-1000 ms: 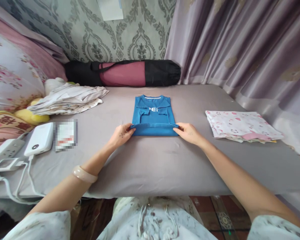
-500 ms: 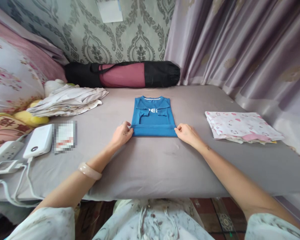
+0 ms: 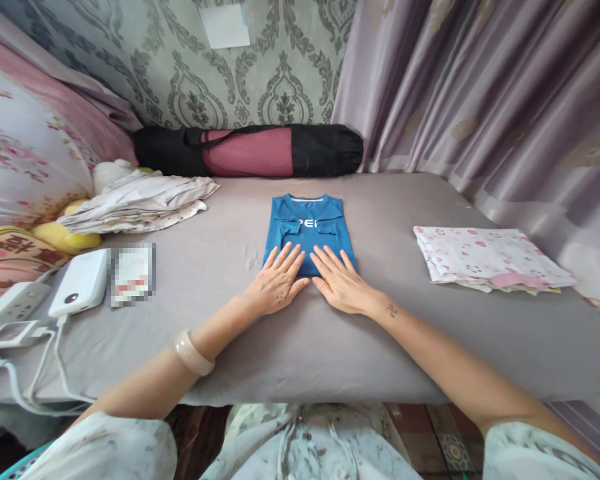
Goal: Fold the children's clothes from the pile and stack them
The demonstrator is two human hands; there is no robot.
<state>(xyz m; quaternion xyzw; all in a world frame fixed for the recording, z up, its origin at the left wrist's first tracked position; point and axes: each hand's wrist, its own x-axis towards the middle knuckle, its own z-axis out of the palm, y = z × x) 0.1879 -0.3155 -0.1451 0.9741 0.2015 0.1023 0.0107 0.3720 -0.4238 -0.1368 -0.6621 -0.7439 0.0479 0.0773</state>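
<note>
A blue T-shirt (image 3: 307, 233) with white lettering lies partly folded on the grey bed sheet (image 3: 300, 353), its collar pointing away from me. Both sleeves are turned inward over the front. My left hand (image 3: 279, 283) rests flat, fingers spread, on the left part of the shirt's near edge. Beside it, my right hand (image 3: 343, 283) lies flat on the right part of that edge, fingers spread too. The two thumbs point toward each other with a small space between them. The hands cover much of the hem fold.
Folded patterned white cloth (image 3: 490, 257) lies at the right. At left are a pile of light clothes (image 3: 140, 203), a white power bank (image 3: 79, 283), a power strip (image 3: 17, 307) with cables, and a blurred packet (image 3: 133, 275). A long black-and-red bag (image 3: 247, 152) lies along the wall.
Both hands have let go of the hem fold's corners, moved inward and spread flat on the shirt's near edge. The view has shifted slightly.
</note>
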